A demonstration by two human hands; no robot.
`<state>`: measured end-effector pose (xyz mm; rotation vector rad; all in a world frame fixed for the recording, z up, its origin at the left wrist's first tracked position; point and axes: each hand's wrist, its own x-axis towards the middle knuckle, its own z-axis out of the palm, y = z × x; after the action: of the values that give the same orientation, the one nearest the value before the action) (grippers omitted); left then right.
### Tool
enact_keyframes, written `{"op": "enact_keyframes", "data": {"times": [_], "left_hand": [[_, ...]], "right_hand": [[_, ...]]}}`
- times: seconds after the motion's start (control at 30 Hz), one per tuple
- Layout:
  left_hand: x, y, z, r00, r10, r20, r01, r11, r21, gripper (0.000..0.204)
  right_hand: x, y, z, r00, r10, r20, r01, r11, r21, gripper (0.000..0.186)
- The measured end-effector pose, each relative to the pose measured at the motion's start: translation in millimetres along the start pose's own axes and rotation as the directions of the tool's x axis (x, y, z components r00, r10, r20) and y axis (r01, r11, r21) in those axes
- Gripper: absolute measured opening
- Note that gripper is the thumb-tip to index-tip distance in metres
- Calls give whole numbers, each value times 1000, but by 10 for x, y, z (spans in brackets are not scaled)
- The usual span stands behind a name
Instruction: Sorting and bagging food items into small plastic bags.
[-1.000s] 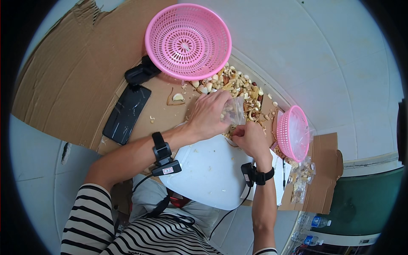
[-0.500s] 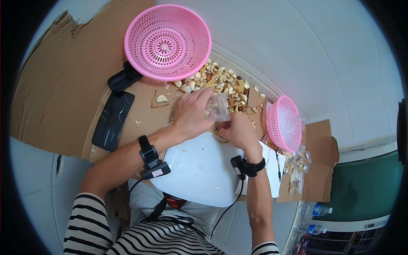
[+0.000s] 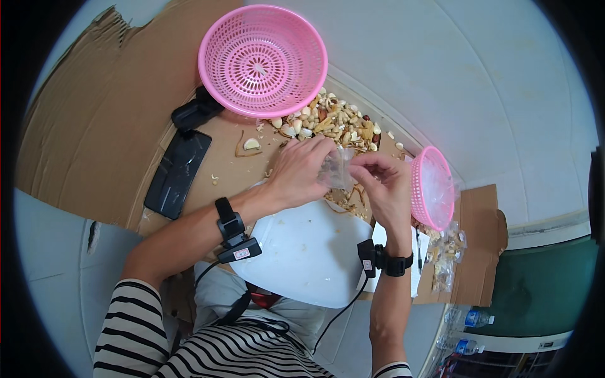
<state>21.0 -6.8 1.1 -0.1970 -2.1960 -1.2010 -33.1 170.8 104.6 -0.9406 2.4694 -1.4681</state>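
Observation:
My left hand grips a small clear plastic bag over the near side of a heap of mixed dried pieces. Some contents show faintly through the plastic, too blurred to name. At the bag's right edge, my right hand has its thumb and fingertips drawn together in a pinch. Whatever lies between those fingertips is hidden. The heap holds peanuts in their shells, pale clove-like pieces, yellowish strips and a few red ones. Below both hands lies a white board with small crumbs on it.
A large pink basket stands behind the heap; a smaller pink basket holding clear plastic is at right. A black phone lies left. A notebook with a pen and filled bags are right. Bottles stand lower right.
My right hand has risen from the crumbs below the bag and moved right, its fingertips now at the bag's edge. The left hand still holds the bag, and the view has shifted slightly.

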Motion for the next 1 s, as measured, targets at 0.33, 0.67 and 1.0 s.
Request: {"op": "enact_keyframes", "data": {"times": [0.33, 0.67, 1.0], "left_hand": [[-5, -39, 17, 998, -9, -69, 11, 1000, 22, 38], [-24, -40, 38, 998, -12, -58, 12, 1000, 2, 38], [32, -14, -20, 995, -63, -74, 63, 998, -1, 36]], "right_hand": [[-343, 421, -289, 954, 283, 101, -177, 800, -573, 13], [-477, 450, -304, 955, 294, 44, -224, 808, -545, 12], [-254, 491, -165, 937, 317, 149, -145, 738, -659, 12]]}}
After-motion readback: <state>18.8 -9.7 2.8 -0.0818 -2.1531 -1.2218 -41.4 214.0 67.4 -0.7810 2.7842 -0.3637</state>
